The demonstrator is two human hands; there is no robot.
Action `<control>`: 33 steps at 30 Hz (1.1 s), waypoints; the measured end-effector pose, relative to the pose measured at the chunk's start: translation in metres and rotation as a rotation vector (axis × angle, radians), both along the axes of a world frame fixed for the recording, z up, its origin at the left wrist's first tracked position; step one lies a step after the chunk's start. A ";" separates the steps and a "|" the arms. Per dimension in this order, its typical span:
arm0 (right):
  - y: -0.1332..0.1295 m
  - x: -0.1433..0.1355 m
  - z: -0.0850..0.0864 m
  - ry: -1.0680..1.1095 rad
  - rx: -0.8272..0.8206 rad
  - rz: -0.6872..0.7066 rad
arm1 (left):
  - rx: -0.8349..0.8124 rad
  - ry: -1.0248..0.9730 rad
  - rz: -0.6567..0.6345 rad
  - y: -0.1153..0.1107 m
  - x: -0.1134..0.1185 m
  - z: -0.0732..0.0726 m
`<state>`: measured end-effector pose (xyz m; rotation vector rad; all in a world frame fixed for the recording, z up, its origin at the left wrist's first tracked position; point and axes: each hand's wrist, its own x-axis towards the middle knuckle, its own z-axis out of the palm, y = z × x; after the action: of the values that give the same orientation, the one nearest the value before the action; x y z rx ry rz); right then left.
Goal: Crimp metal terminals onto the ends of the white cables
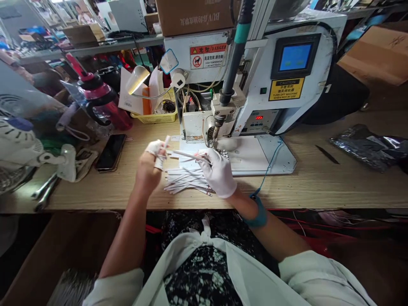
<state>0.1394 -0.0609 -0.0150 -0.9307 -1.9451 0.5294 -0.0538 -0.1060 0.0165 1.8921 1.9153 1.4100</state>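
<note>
My left hand (154, 160), with white coverings on some fingertips, is closed at the left side of the machine's base. A pale, narrow piece that looks like a white strip (167, 141) sticks up from its fingers; the grip itself is partly hidden. My right hand (219, 172) wears a white glove and is closed on slim grey tweezers (188, 156), whose tips point left toward my left hand. Below and between the hands lies a loose pile of thin white strips (188, 182), crossing one another. A blue wrist strap (257, 212) with a cord circles my right wrist.
The white machine (204, 123) with its hot head stands right behind my hands, carrying a danger label (208, 56). A phone (111, 152), a fan (22, 144) and a pink bottle (105, 100) are at left. A black plastic bag (369, 146) lies at right.
</note>
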 end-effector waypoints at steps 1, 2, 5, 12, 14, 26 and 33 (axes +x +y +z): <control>-0.005 0.001 0.003 0.049 -0.047 0.029 | 0.000 0.050 -0.059 -0.004 0.006 0.000; -0.009 0.002 0.007 0.099 -0.104 0.058 | -0.004 0.103 -0.123 -0.008 0.013 0.000; -0.018 0.003 0.015 0.242 -0.213 0.127 | -0.011 0.197 -0.276 -0.017 0.034 -0.005; -0.015 0.029 0.019 0.302 -0.233 0.102 | 0.101 -0.199 0.004 -0.026 0.024 -0.017; -0.014 0.039 0.018 0.394 -0.265 0.015 | 0.184 -0.397 0.193 -0.026 0.015 -0.015; -0.039 -0.009 0.011 -0.333 0.183 0.064 | -0.073 -0.803 -0.086 -0.037 0.091 -0.018; -0.035 -0.010 0.004 -0.506 0.217 0.088 | 0.142 -0.902 0.166 -0.034 0.058 -0.023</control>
<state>0.1295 -0.0963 -0.0109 -0.9003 -2.4475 0.1260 0.0046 -0.1400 -0.0067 0.8420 1.5289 2.0037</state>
